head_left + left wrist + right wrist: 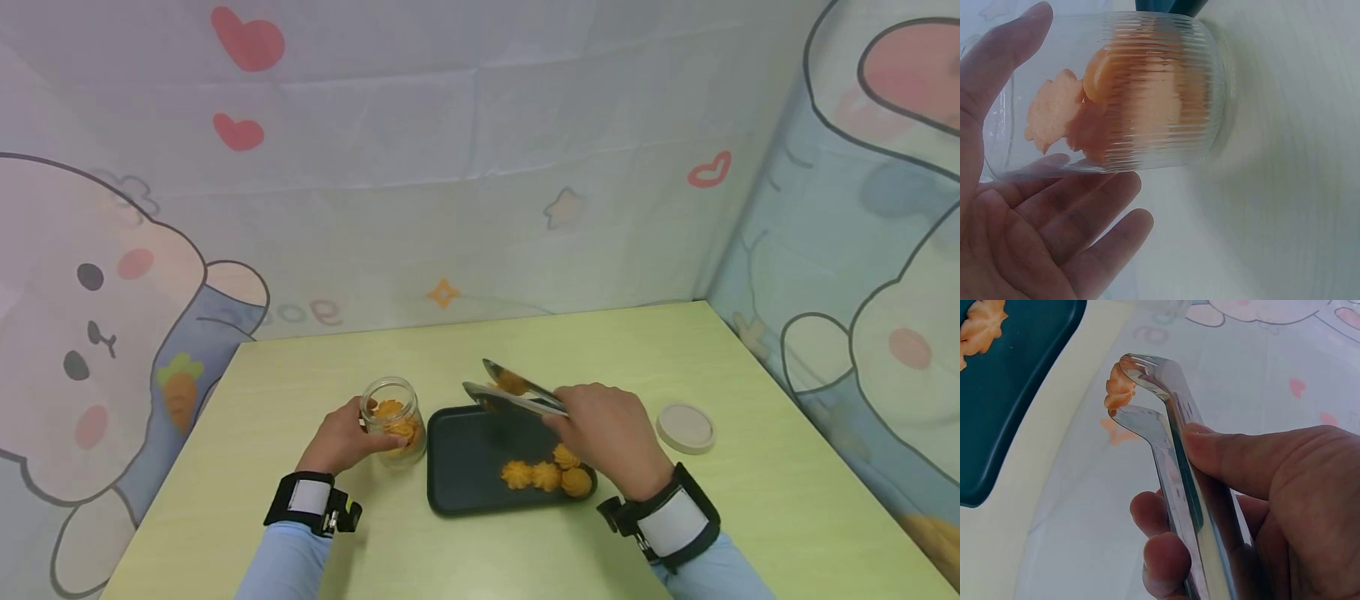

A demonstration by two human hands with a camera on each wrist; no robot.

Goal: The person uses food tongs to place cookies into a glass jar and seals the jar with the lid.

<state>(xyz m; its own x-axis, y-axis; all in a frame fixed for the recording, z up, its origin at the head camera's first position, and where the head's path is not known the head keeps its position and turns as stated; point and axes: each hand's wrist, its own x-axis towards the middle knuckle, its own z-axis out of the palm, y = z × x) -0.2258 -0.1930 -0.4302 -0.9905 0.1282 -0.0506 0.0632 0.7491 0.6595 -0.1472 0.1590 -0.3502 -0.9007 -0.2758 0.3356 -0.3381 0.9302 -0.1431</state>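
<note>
My left hand (347,437) grips a clear glass jar (417,418) standing on the table, thumb on one side and fingers on the other. Inside the ribbed jar lie several orange-brown piped cookies (1054,112). My right hand (611,433) holds metal tongs (1185,406), pinching a single swirled cookie (1120,387) between their tips. That cookie is raised above the far edge of a dark rectangular tray (465,471). Several more cookies (546,476) sit at the tray's near right corner, partly beneath my right hand.
A round whitish lid (686,427) lies on the pale yellow table (750,517), right of my right hand. The tray stands just right of the jar. Behind the table hangs a printed cloth (420,208), with another at the right side.
</note>
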